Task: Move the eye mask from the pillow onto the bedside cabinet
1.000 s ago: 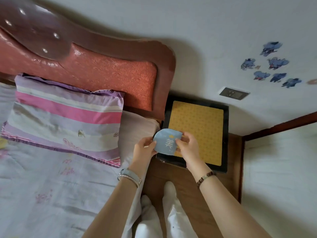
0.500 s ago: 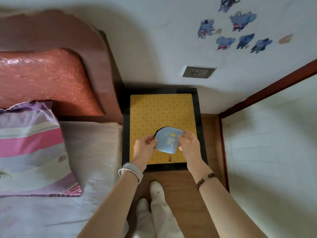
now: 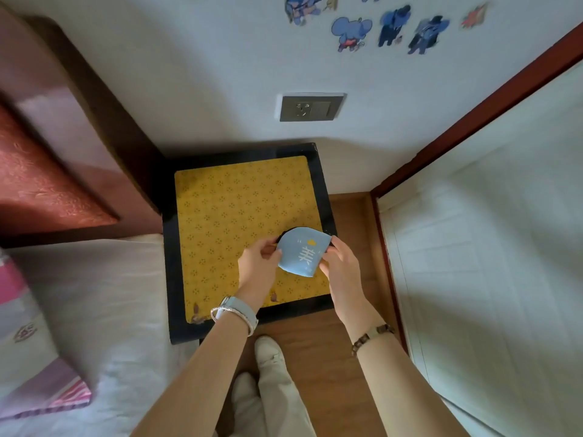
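Eye mask [image 3: 299,254]: white character-like mark, unreadable.

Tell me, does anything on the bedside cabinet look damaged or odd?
Yes. The yellow mat on the bedside cabinet looks worn: brown marks or tears show along its near edge, at the left corner and further right. The eye mask is folded, held between left hand and right hand.

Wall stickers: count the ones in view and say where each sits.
5 visible: top-edge sticker, elephant, dark blue figure, next figure, red one. Others may be cut off above the frame.
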Available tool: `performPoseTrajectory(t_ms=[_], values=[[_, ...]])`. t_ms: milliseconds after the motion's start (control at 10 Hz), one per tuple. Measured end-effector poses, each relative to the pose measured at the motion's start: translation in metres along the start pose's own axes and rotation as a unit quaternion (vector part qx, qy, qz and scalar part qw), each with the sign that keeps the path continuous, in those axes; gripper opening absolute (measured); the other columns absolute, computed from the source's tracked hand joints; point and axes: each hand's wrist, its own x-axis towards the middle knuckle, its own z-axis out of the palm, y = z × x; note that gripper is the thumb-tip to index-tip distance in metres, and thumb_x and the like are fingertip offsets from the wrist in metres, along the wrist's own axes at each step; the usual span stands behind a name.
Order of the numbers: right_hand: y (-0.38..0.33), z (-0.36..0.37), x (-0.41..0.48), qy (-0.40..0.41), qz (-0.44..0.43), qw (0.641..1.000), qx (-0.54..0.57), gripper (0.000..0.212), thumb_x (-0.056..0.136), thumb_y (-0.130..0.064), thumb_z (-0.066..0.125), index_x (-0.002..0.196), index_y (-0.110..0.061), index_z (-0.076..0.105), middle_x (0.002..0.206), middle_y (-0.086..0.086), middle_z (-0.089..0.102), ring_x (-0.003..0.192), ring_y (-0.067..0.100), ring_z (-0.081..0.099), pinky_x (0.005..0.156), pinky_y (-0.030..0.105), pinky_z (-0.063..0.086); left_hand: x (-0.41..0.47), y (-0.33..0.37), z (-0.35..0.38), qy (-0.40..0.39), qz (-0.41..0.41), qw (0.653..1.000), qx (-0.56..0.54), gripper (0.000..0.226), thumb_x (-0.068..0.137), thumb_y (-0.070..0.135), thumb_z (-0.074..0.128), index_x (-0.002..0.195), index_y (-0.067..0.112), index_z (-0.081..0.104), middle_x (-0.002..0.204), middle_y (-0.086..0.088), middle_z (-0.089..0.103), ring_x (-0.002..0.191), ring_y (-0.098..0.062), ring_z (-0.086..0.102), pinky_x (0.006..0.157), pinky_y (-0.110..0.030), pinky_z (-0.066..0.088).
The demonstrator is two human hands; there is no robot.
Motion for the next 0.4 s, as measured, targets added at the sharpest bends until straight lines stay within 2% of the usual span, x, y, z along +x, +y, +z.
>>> performPoseTrajectory(t_ms=[100,200,300,400], values=[[0.005,0.000,0.001,-0.025,0.002,1.000,-0.011,0.049,0.100,-0.012,0.044,0.149,-0.018,0.041,0.136,0.003,0.055,0.125,0.015,0.052,0.091,0.022,0.045,0.001,-0.004,0.004,0.000,-0.016,1.000,0.015,0.031,0.091,0.005,0.063,0.122,0.007,0.065,0.098,-0.001,0.064,0.094,-0.019,0.062,0.087,-0.033,0.053],[0.007,-0.001,-0.001,-0.036,0.002,0.999,-0.012,0.051,0.101,-0.012,0.044,0.151,-0.018,0.036,0.136,-0.001,0.052,0.115,0.006,0.052,0.082,0.014,0.044,-0.001,-0.004,0.005,-0.009,-0.016,1.000,0.021,0.034,0.091,0.007,0.062,0.126,0.009,0.063,0.100,0.002,0.063,0.100,-0.021,0.063,0.077,-0.026,0.049],[0.009,-0.003,-0.003,-0.037,-0.001,0.999,-0.004,0.050,0.103,-0.019,0.044,0.152,-0.017,0.035,0.147,0.003,0.048,0.123,0.009,0.052,0.100,0.022,0.046,-0.007,-0.001,0.003,-0.025,-0.036,0.999,0.016,0.041,0.094,0.015,0.057,0.134,0.019,0.057,0.111,0.005,0.062,0.098,-0.019,0.063,0.053,-0.022,0.055],[0.005,-0.002,-0.014,-0.035,-0.016,0.999,0.019,0.045,0.103,-0.038,0.041,0.147,-0.027,0.041,0.133,-0.009,0.055,0.129,0.013,0.047,0.106,0.031,0.038,-0.019,0.005,-0.004,-0.053,-0.055,0.997,-0.005,0.048,0.096,0.022,0.050,0.143,0.028,0.046,0.128,0.007,0.057,0.084,-0.012,0.063,0.046,-0.030,0.058]])
